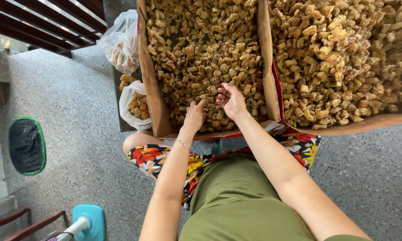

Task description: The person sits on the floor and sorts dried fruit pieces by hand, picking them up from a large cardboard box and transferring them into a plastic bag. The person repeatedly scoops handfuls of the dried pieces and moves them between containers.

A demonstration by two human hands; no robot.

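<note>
Looking down from the head camera, I see both hands working at the near end of the left cardboard box (152, 85), which is heaped with small golden-brown fried chunks (201, 53). My left hand (195, 115) lies palm-down on the pile with its fingers curled into the pieces, so I judge it is gathering or raking them; whether anything is pinched under it I cannot tell. My right hand (231, 100) is turned palm-up and cupped, fingers loosely bent, and it seems to cradle a few chunks, though they blend with the heap behind.

As for progress, I judge the sorting to be at an early or middle stage: this box is full nearly to its walls, and the right box (379, 121) beside it is just as loaded. Two clear plastic bags (120, 40) at the left side of the box hold some of the same pieces, the lower bag (134, 102) only partly filled, so a small share may already be bagged.

The chunks look dry, crisp and irregular, some pale and blocky, some darker and curled, lying loose rather than stuck together. They should scoop easily but crumble if squeezed.
</note>
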